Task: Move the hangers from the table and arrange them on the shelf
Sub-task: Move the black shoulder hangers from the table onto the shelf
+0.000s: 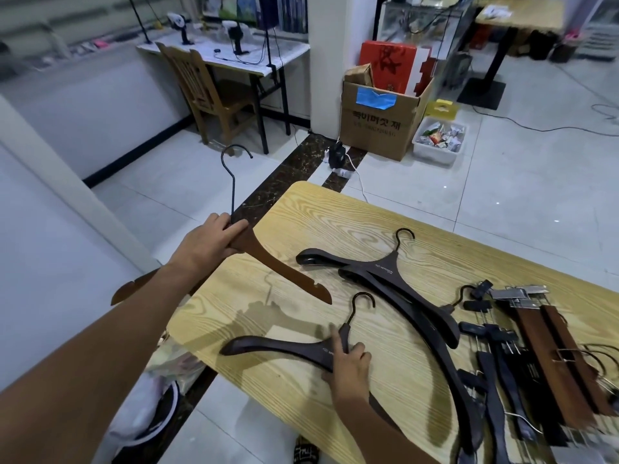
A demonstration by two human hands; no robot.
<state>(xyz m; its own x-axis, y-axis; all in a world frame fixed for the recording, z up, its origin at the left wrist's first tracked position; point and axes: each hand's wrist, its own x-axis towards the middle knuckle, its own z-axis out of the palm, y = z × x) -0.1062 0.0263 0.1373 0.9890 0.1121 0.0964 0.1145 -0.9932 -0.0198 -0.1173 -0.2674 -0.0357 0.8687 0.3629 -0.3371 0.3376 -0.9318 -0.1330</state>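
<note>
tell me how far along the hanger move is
Early. No shelf is in view, so nothing shows as placed. In hand: the left hand holds a brown wooden hanger lifted off the table; the right hand grips a dark hanger lying flat. Left: two more dark hangers and a pile of clip hangers.

brown hanger (281, 267), dark hangers (385, 272), wood-grain table (335, 212)

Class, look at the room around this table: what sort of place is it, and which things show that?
Probably a shop back room or workroom: a desk with gear on stands, a cardboard box on the tiled floor, loose cables.
</note>
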